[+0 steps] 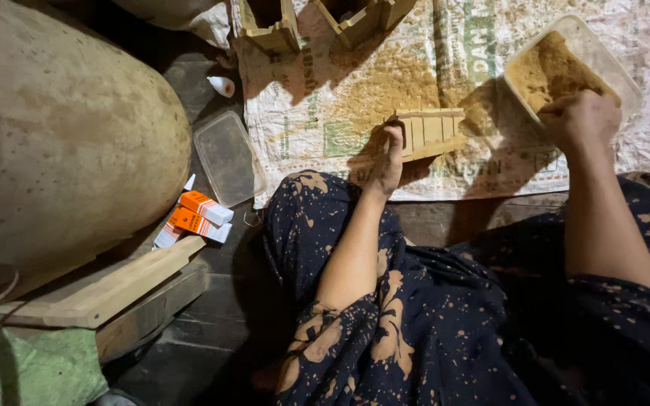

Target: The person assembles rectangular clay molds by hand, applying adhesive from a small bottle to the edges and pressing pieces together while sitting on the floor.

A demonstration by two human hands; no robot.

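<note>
on the woven sack [325,113]: left hand [387,162] fingers pinching slatted wooden piece [432,133]; right hand [581,116], just right of it, fingers bunched in sawdust tub [603,56].

A slatted wooden piece [432,134] lay on the woven sack [325,105] spread over the floor, with a tub of sawdust [566,68] to its right. Left of the sack sat a plastic lid [227,158], and nearer, small boxes [201,214] beside stacked planks [107,293].
</note>
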